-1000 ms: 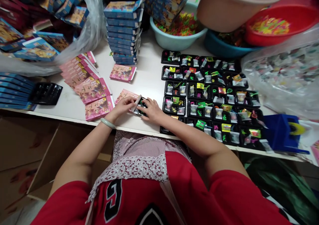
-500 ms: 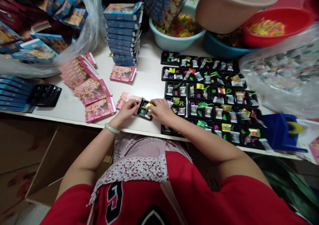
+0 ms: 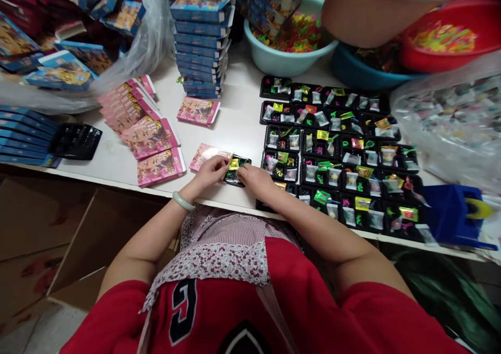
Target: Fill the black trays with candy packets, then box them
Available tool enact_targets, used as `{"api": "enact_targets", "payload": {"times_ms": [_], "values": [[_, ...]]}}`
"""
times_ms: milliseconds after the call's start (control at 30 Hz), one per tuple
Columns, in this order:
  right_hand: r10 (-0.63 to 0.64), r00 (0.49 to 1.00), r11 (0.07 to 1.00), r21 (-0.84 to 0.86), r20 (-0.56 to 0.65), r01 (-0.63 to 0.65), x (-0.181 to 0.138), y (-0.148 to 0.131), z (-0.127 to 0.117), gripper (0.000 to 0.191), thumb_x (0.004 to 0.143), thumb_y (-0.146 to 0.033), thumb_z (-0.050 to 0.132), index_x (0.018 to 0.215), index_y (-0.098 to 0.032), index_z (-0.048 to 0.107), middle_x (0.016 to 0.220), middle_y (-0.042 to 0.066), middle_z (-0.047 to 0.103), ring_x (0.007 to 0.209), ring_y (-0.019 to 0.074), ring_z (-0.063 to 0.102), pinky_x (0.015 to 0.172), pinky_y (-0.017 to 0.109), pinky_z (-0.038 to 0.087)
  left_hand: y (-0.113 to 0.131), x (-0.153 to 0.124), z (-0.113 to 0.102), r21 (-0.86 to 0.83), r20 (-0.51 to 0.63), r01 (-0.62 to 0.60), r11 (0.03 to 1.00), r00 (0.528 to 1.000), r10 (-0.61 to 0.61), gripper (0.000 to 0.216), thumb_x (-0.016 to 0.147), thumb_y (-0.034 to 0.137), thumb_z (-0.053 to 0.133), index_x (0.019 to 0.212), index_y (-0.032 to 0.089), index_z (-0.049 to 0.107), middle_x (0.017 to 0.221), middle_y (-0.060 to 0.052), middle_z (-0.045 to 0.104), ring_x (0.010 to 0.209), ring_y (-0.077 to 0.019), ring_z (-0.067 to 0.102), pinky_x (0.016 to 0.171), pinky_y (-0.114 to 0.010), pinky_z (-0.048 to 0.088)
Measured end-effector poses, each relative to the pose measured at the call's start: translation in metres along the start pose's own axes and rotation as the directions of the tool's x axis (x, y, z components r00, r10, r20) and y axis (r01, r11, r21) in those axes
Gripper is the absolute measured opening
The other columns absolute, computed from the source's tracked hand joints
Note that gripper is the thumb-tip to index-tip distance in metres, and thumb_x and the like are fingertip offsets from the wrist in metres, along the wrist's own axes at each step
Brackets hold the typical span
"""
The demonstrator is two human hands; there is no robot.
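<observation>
Small black tray (image 3: 236, 169) of tiny neon trinkets and sachets lying at the near edge of the white table (image 3: 238, 121), its left end meeting the open mouth of a pink printed sleeve box (image 3: 204, 155). Left hand (image 3: 212, 169) curled over that mouth, fingers pinching the flap and tray end. Right hand (image 3: 255, 177) at the tray's right end, fingertips pressed together against it. Judged as the boxing step: one filled tray being fed into its sleeve, only just started. Next move likely calling for a level push from the right, mouth held wide by the left, contents kept from snagging on the flap.

Just right, rows of filled black trays (image 3: 336, 155) laid edge to edge. Left, a fan of flat pink sleeves (image 3: 136, 127) and an empty black tray (image 3: 76, 141). Behind, a stack of blue boxes (image 3: 201, 43), a pale blue basin (image 3: 287, 56) of neon pieces, a red basin (image 3: 450, 40). Far right, a blue tape dispenser (image 3: 450, 213).
</observation>
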State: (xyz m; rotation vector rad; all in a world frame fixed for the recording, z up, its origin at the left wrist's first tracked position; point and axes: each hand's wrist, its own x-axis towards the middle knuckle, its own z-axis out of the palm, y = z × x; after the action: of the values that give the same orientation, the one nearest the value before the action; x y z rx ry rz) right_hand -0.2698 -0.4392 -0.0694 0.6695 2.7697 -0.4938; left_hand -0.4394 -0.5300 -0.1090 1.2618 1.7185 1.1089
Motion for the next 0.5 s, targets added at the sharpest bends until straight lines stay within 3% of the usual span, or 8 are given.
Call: {"api": "enact_targets", "payload": {"times_ms": [133, 300, 433, 500], "values": [[0.024, 0.995, 0.984, 0.18, -0.096, -0.006, 0.008, 0.008, 0.017, 0.029, 0.105, -0.02, 0.044, 0.122, -0.017, 0.068, 0.118, 0.014, 0.071, 0.104, 0.0235, 0.068, 0.085, 0.032, 0.052, 0.002, 0.002, 0.011, -0.059, 0.001, -0.011, 0.998, 1.0, 0.011, 0.024, 0.085, 0.031, 0.068, 0.07, 0.02, 0.052, 0.079, -0.002, 0.064, 0.073, -0.0154, 0.059, 0.067, -0.028, 0.054], [0.102, 0.962, 0.856, 0.516, -0.252, 0.044, 0.011, 0.024, 0.042, 0.038, 0.095, -0.011, 0.052, 0.131, -0.014, 0.065, 0.129, 0.017, 0.068, 0.118, 0.0252, 0.064, 0.104, 0.042, 0.05, -0.003, 0.005, 0.016, -0.096, -0.079, -0.01, 0.995, 0.997, 0.002, 0.026, 0.088, 0.034, 0.066, 0.07, 0.02, 0.052, 0.083, -0.004, 0.066, 0.072, -0.0153, 0.06, 0.067, -0.031, 0.055], [0.115, 0.969, 0.73, 0.68, -0.219, 0.067, 0.015, 0.024, 0.052, 0.037, 0.092, -0.013, 0.055, 0.124, -0.018, 0.072, 0.122, 0.014, 0.073, 0.118, 0.0269, 0.063, 0.108, 0.047, 0.048, -0.006, 0.001, 0.024, -0.036, -0.139, -0.088, 0.995, 0.987, 0.083, 0.027, 0.088, 0.036, 0.066, 0.07, 0.02, 0.053, 0.084, -0.005, 0.068, 0.076, -0.017, 0.063, 0.071, -0.031, 0.053], [0.132, 0.975, 0.605, 0.794, -0.179, 0.064, 0.024, 0.021, 0.048, 0.031, 0.09, -0.014, 0.058, 0.114, -0.021, 0.076, 0.116, 0.01, 0.076, 0.113, 0.0253, 0.065, 0.108, 0.046, 0.049, -0.003, 0.004, 0.021, 0.002, -0.158, -0.116, 0.993, 0.981, 0.115, 0.027, 0.09, 0.036, 0.063, 0.071, 0.021, 0.054, 0.084, -0.004, 0.069, 0.075, -0.017, 0.063, 0.069, -0.03, 0.052]]}}
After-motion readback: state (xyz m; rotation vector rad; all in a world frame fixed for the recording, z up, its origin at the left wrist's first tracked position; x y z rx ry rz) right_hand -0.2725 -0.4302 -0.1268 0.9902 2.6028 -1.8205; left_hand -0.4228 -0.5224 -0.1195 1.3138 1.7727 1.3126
